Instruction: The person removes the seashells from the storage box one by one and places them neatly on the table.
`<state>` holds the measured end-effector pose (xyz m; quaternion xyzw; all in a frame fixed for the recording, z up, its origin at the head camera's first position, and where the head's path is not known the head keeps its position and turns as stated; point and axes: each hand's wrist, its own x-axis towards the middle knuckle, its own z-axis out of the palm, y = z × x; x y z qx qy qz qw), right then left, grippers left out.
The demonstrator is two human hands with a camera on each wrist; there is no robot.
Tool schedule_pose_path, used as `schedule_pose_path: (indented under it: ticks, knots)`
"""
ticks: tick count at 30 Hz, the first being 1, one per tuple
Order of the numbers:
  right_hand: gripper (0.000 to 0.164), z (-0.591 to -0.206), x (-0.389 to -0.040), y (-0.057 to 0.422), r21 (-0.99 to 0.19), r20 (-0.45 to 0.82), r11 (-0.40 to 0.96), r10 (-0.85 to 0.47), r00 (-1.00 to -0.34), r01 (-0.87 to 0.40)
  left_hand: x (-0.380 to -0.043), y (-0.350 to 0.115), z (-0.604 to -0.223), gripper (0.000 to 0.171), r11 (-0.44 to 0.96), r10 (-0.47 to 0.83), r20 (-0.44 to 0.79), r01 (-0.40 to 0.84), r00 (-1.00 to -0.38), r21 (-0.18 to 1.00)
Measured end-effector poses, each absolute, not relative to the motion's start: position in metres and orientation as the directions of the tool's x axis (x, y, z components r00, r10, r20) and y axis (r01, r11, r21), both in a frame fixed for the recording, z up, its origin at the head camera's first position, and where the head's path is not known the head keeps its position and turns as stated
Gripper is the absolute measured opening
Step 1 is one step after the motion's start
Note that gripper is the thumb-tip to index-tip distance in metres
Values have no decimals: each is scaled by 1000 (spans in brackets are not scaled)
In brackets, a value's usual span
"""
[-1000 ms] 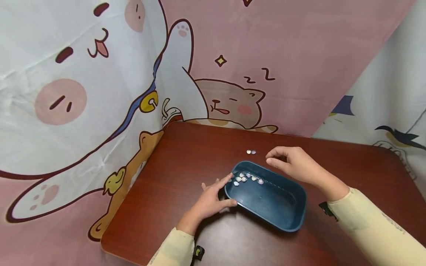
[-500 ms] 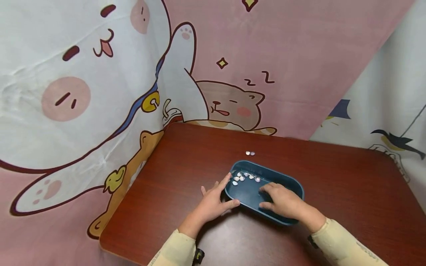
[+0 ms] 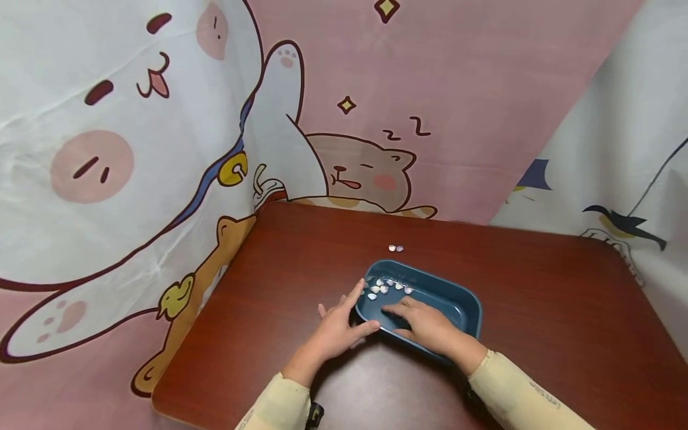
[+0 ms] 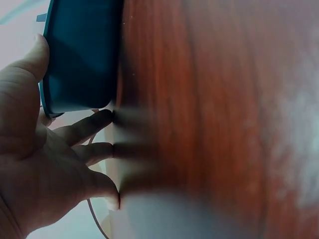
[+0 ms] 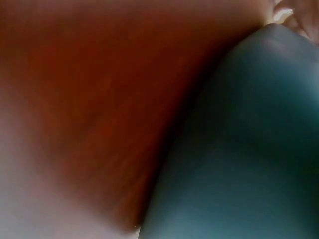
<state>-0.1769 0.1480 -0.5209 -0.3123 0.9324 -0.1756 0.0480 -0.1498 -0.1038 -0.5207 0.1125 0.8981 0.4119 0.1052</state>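
Note:
A dark blue plastic tray [image 3: 441, 285] with rounded corners sits on the table. Small whitish, shell-like pieces [image 3: 384, 289], several of them, lie at its far left end. My left hand [image 3: 335, 330] is spread at the tray's left end, index finger and thumb at the rim. In the left wrist view its other fingers [image 4: 103, 150] reach down to the tabletop beside the tray. Over the inside of the tray hovers my right hand [image 3: 427, 325], thumb and index finger apart, nothing visible between them, just right of the pieces. The right wrist view mostly shows the tray's outer wall [image 5: 239, 149].
Two more of the small pieces [image 3: 395, 248] lie side by side on the table behind the tray. The reddish-brown wooden table [image 3: 548, 298] ends against a cartoon-printed cloth [image 3: 457, 119] at the back and left.
My right hand has come from above the table behind the tray, down into the tray and leftward toward the pieces. The left hand stays at the tray's left end.

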Motion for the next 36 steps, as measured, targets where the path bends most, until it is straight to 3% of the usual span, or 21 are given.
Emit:
schedule_pose_path:
  ticks: [5,12,18,27,30,33,36]
  knots:
    - [47,-524,-183,149,-321,55,687,-673,-737,-652,-150,-105,-521,94,633,279,-88,114,-956,765]
    - [42,-523,-183,155,-352,86,650,-694,-715,-674,-151,-104,-522,95,633,274,-85,113,-958,766]
    - [39,-510,-177,169,-397,-21,688,-668,-744,-607,-152,-103,-522,96,639,276,-91,112,-957,761]
    - [20,-488,-166,198,-284,-138,772,-619,-773,-568,-153,-103,-520,98,651,274,-90,116,-957,751]
    - [15,-483,-163,204,-342,-191,769,-619,-762,-539,-152,-102,-521,98,657,273,-100,110,-957,746]
    - [9,-479,-160,202,-395,-135,742,-630,-764,-542,-153,-103,-520,98,666,267,-111,101,-957,739]
    - [9,-477,-149,192,-387,67,696,-633,-771,-605,-153,-102,-520,98,665,264,-108,100,-958,741]
